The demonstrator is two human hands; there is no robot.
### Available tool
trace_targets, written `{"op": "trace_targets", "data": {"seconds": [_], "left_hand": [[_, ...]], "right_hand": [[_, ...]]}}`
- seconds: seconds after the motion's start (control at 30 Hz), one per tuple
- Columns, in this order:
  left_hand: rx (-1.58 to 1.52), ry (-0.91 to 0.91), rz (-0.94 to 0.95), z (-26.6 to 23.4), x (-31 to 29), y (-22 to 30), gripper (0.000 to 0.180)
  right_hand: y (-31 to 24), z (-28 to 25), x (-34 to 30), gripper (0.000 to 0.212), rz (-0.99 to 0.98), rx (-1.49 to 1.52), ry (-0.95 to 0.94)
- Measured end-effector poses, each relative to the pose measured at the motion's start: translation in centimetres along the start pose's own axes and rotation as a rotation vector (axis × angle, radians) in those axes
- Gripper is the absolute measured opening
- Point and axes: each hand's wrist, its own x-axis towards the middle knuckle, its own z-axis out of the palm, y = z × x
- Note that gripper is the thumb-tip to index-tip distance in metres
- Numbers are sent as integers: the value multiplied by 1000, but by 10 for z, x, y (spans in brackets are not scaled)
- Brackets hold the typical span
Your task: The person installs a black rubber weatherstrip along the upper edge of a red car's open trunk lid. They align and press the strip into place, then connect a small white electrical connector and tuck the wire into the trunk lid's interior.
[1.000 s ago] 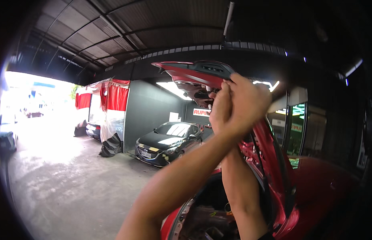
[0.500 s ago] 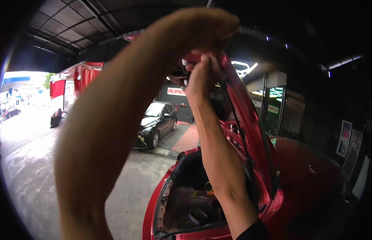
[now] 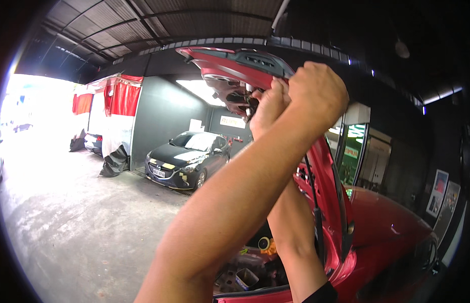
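A red car (image 3: 391, 237) stands at the lower right with its red tailgate (image 3: 230, 60) swung up overhead. Both my arms reach up to the tailgate's underside. My left hand (image 3: 318, 93) is a closed fist against the tailgate's edge, and its forearm crosses the view from the lower left. Just left of it, my right hand (image 3: 270, 103) has its fingers at dark fittings and wires (image 3: 240, 98) set in the tailgate. What either hand holds is hidden.
A thin black gas strut (image 3: 316, 217) runs down beside my right forearm. The open boot (image 3: 245, 275) holds small loose items. A black car (image 3: 187, 159) is parked in a grey booth, with red curtains (image 3: 121, 96) to its left. Concrete floor (image 3: 68, 227) spreads leftward.
The view has swung, so my left forearm no longer fills the left side. Both hands stay together at the raised tailgate.
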Motion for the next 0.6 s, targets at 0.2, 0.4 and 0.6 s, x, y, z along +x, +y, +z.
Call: {"op": "trace_targets", "data": {"seconds": [0.2,0.4,0.6], "left_hand": [[-93,165,-103,22,-4,-10,30],[-104,168,-29,35,-1,1,42],[-56,212,-56,43,1,-1,40]], "right_hand": [[-5,17,-11,20,71,39,107],[-12,6,-6,18,19,14,109],[-12,11,-9,17,20,-14,95]]}}
